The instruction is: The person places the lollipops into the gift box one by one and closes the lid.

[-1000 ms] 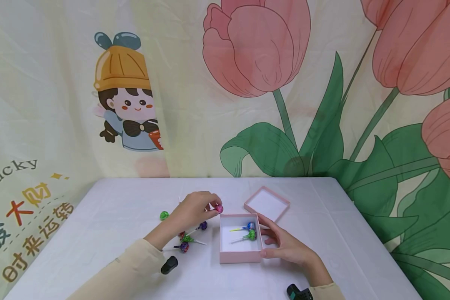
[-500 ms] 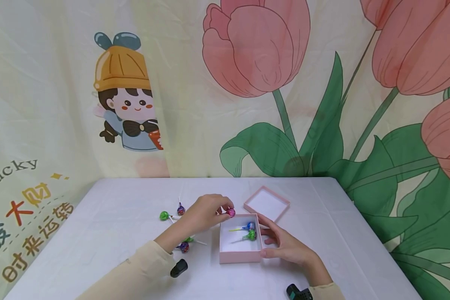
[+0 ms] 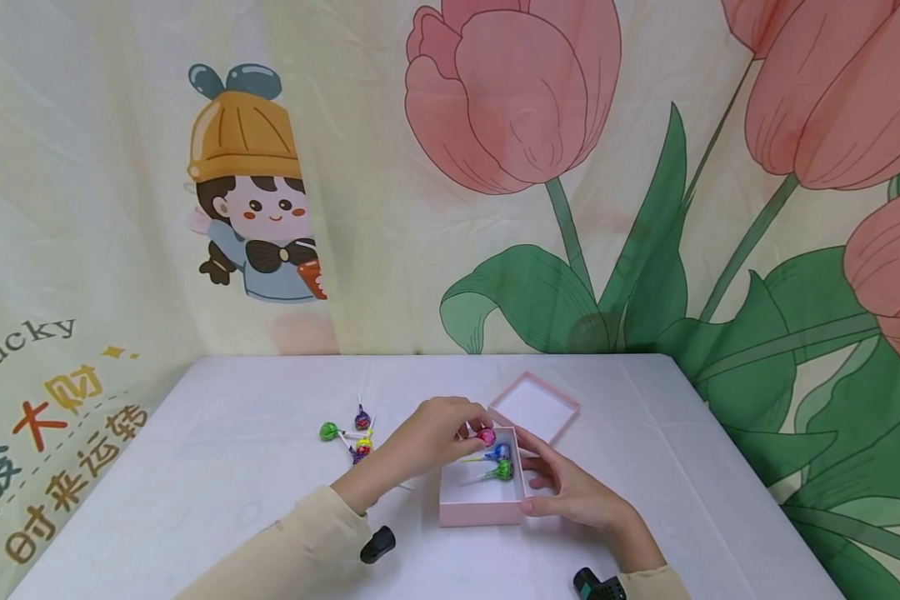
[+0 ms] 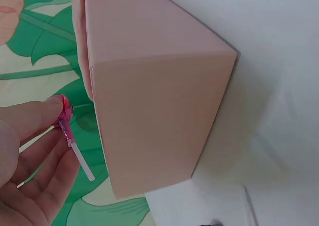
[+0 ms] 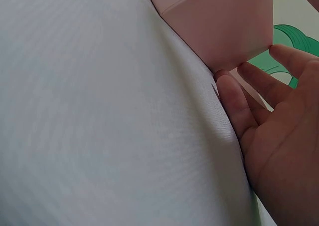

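My left hand (image 3: 441,432) pinches a pink-wrapped lollipop (image 3: 487,436) by its head, between thumb and fingertips. In the left wrist view the lollipop's white stick (image 4: 83,162) points down, and the pink box (image 4: 159,116) stands beside the hand. In the head view the lollipop is above the back part of the open box (image 3: 482,515). Inside the box lie a blue lollipop (image 3: 502,452) and a green lollipop (image 3: 503,470). My right hand (image 3: 573,487) rests its fingertips against the box's right side, fingers spread; the right wrist view shows them touching the wall (image 5: 229,26).
A pink-rimmed lid (image 3: 534,410) lies behind the box to the right. Left of it are loose lollipops, among them a green one (image 3: 329,431), a dark one (image 3: 362,418) and a yellow-and-red one (image 3: 363,448); my left forearm hides others. A white cloth (image 3: 232,467) covers the table.
My left hand has moved right with the pink lollipop, from beside the box's back left corner to over the box. The right hand and box have stayed put.
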